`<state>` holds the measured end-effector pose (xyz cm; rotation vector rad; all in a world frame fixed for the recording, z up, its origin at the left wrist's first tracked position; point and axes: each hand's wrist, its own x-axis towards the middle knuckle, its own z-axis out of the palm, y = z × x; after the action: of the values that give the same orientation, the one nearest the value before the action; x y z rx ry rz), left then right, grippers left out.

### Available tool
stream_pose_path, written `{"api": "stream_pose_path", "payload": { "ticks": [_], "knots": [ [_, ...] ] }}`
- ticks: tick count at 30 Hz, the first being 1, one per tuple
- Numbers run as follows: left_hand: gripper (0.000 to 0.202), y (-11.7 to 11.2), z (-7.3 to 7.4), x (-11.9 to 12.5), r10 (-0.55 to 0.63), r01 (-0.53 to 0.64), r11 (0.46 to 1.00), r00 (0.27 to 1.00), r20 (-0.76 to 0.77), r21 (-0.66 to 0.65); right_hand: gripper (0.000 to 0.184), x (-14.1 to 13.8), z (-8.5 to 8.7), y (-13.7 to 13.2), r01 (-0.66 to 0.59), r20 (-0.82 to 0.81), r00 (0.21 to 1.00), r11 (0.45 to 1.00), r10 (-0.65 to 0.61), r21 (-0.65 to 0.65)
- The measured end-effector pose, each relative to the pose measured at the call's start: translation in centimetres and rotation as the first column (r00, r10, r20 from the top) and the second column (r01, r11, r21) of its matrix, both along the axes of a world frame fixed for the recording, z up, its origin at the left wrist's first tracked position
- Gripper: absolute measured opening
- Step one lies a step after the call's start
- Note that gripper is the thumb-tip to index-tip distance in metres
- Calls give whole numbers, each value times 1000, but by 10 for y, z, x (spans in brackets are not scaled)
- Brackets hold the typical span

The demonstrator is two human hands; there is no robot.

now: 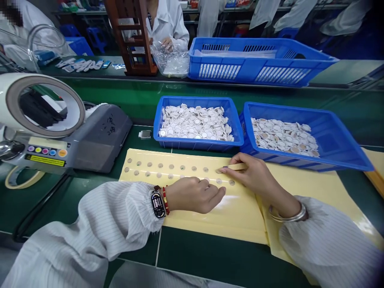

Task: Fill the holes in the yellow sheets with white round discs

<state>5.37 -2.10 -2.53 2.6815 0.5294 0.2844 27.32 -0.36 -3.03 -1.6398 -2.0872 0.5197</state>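
A glossy yellow sheet lies on the green table, with two rows of small round greyish discs along its upper part. Over its middle, my left hand is closed with fingers curled; whatever they may hold is hidden. My right hand pinches a slim, flat, tan tool that looks like tweezers. The tool's tip is at the right end of the upper row, touching or just above the sheet. Behind the sheet, a blue bin holds a heap of white round pieces.
A second blue bin with white round pieces stands at right. At left are a grey machine, a tape roll and a tape ring. A blue basket sits on the back ledge; a person in white handles clear plastic bags.
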Motion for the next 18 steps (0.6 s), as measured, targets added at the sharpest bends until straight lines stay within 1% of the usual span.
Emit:
{"api": "stream_pose_path", "payload": {
  "ticks": [2, 3, 4, 5, 6, 7, 8, 9, 10, 11, 12, 13, 14, 16, 18],
  "knots": [
    [39, 0, -2, 1, 70, -61, 993, 994, 87, -98, 35, -1, 5, -1, 19, -61, 998, 1000, -19, -2],
    [35, 0, -3, 2, 130, -104, 978, 981, 141, -179, 35, -3, 8, -2, 37, -110, 993, 999, -38, -8],
    [31, 1, -3, 3, 214, -152, 946, 957, 198, -287, 35, -5, 11, -2, 62, -168, 984, 998, -64, -20],
    [30, 2, -3, 4, 319, -194, 885, 915, 248, -424, 35, -8, 14, -3, 88, -227, 969, 995, -94, -40],
    [31, 4, -3, 4, 438, -216, 786, 856, 275, -579, 36, -12, 17, -4, 109, -288, 950, 992, -123, -65],
    [33, 7, -1, 5, 553, -209, 651, 789, 267, -730, 37, -17, 18, -5, 124, -348, 926, 988, -150, -94],
    [36, 10, 1, 5, 647, -175, 492, 729, 224, -853, 37, -22, 19, -6, 130, -402, 899, 983, -171, -128],
    [39, 13, 3, 5, 709, -126, 328, 688, 155, -936, 38, -27, 19, -7, 128, -451, 873, 979, -188, -162],
    [39, 16, 6, 4, 740, -80, 182, 668, 83, -980, 38, -32, 18, -7, 118, -494, 846, 974, -201, -193],
    [39, 19, 8, 4, 748, -45, 69, 663, 21, -997, 39, -36, 16, -8, 107, -532, 820, 969, -212, -222],
    [38, 21, 11, 3, 747, -28, -10, 664, -26, -1000, 39, -40, 14, -9, 96, -561, 797, 964, -225, -249],
    [38, 23, 14, 2, 744, -24, -61, 666, -61, -998, 40, -44, 12, -10, 89, -583, 777, 958, -238, -272],
    [37, 24, 16, 2, 741, -28, -93, 666, -88, -995, 40, -47, 10, -11, 88, -598, 762, 955, -247, -283],
    [36, 25, 19, 2, 738, -49, -127, 663, -128, -991, 39, -50, 7, -12, 107, -601, 755, 954, -261, -280],
    [36, 24, 21, 3, 733, -75, -145, 661, -158, -987, 38, -50, 5, -12, 117, -578, 774, 956, -259, -271]
  ]
}}
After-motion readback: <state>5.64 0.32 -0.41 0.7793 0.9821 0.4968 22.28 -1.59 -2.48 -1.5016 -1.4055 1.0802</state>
